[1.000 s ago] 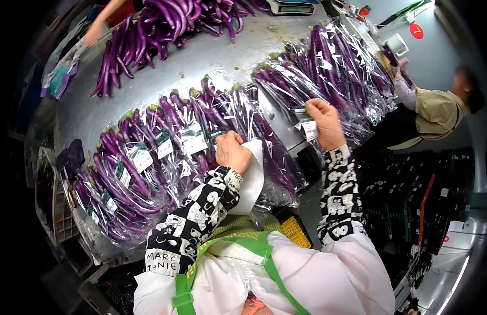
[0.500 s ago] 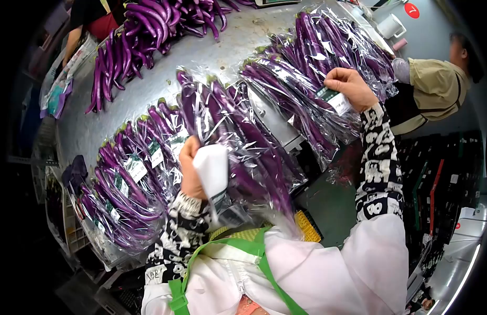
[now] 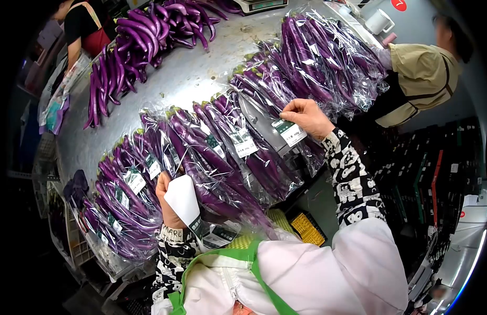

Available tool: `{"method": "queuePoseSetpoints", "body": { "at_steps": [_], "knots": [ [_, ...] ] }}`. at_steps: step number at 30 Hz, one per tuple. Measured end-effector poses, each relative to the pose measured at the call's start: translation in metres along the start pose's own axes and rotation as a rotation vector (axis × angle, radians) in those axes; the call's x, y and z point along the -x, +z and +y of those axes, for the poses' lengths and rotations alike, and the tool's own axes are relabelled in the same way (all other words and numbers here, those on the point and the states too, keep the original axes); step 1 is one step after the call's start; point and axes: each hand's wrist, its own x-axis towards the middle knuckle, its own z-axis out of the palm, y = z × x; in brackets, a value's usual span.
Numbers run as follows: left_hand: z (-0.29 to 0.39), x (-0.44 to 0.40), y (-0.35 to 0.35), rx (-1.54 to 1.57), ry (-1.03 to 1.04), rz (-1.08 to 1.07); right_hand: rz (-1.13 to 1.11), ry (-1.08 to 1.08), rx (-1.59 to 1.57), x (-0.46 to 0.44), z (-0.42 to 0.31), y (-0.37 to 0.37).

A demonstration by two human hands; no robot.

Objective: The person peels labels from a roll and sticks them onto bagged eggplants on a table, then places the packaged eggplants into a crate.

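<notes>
My left hand [image 3: 170, 202] is closed around a curling strip of labels [image 3: 183, 199], white on the back, with dark green printed parts hanging below. It is beside clear bags of long purple eggplants [image 3: 201, 152]. The thumb and fingers of my right hand [image 3: 309, 118] pinch the top edge of a green-and-white label [image 3: 291, 133]. That label lies over the gap beside a bagged bunch; I cannot tell whether it touches the plastic. Similar labels show on several bags, one being a label [image 3: 244, 143] on a middle bag.
Loose eggplants [image 3: 143, 39] are heaped at the back of the metal table [image 3: 196, 76]. More bagged eggplants [image 3: 327, 58] lie at the right. A person in a tan garment [image 3: 425, 73] stands beyond them, another at upper left. A yellow crate [image 3: 308, 229] sits below the table edge.
My right hand has moved left and toward me with the label. My left hand has shifted left with the label strip. Labels on the middle bags now show.
</notes>
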Motion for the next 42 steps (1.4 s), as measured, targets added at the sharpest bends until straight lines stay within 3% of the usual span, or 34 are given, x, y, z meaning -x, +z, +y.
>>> {"method": "queuePoseSetpoints", "body": {
  "at_steps": [2,3,4,6,10,12,13,17,20,21,22,24,26,29,30,32,34,35,36,38,40,42],
  "knots": [
    [-0.004,-0.001,-0.006,0.014,-0.014,0.045,-0.092,-0.008,0.064,-0.001,-0.016,-0.009],
    [-0.008,-0.004,-0.015,0.046,-0.014,-0.029,-0.105,0.014,0.205,-0.001,-0.033,-0.020],
    [-0.005,-0.002,-0.010,0.028,-0.033,0.002,-0.040,0.041,0.296,0.000,-0.055,-0.028],
    [-0.008,-0.003,-0.010,-0.010,-0.001,0.047,0.068,0.086,0.162,-0.008,-0.086,-0.046],
    [-0.011,-0.006,-0.020,-0.012,-0.005,-0.003,-0.006,0.006,-0.004,-0.079,-0.042,-0.094],
    [-0.007,-0.001,-0.007,-0.013,-0.039,0.102,-0.034,-0.075,0.132,-0.102,-0.010,-0.093],
    [-0.007,0.000,-0.008,0.012,-0.037,0.101,-0.064,0.018,0.050,-0.106,0.003,-0.091],
    [-0.008,0.000,-0.011,-0.004,-0.019,0.089,-0.072,0.013,0.034,-0.111,0.026,-0.078],
    [-0.010,-0.002,-0.013,0.002,-0.009,0.124,-0.057,-0.091,0.356,-0.116,0.041,-0.068],
    [-0.010,-0.003,-0.013,0.027,-0.011,0.135,-0.058,-0.023,0.611,-0.105,0.024,-0.059],
    [-0.010,-0.003,-0.012,0.027,-0.011,0.136,0.096,-0.302,0.975,-0.103,0.047,-0.053],
    [-0.010,-0.003,-0.010,0.036,-0.018,0.074,0.179,-0.273,1.328,-0.084,0.042,-0.030],
    [-0.013,-0.007,-0.015,0.055,0.016,-0.030,0.309,-0.257,1.389,-0.077,0.040,-0.019],
    [-0.005,-0.003,0.003,0.040,0.012,0.031,0.509,-0.287,1.700,-0.068,0.029,-0.014],
    [-0.008,-0.006,-0.010,0.007,0.038,-0.150,0.495,-0.200,1.664,-0.065,0.015,-0.010],
    [-0.019,-0.018,-0.018,0.066,0.037,-0.154,0.364,-0.439,1.121,-0.035,-0.018,0.002],
    [-0.036,-0.031,-0.018,0.038,0.190,-0.263,-0.024,0.018,0.119,0.000,-0.074,0.040],
    [-0.033,-0.028,-0.004,0.051,0.179,-0.261,-0.195,0.102,-0.061,0.007,-0.077,0.057],
    [-0.026,-0.023,0.013,0.069,0.163,-0.269,-0.356,0.191,-0.235,0.016,-0.079,0.071],
    [-0.014,-0.012,0.034,0.101,0.077,-0.265,-0.437,0.076,-0.138,0.039,-0.080,0.094],
    [-0.012,-0.012,0.037,-0.124,0.196,-0.357,-0.488,0.244,-0.509,0.043,-0.071,0.112],
    [-0.012,-0.012,0.036,-0.163,0.213,-0.375,-0.260,0.215,-0.567,0.040,-0.048,0.125]
  ]
}}
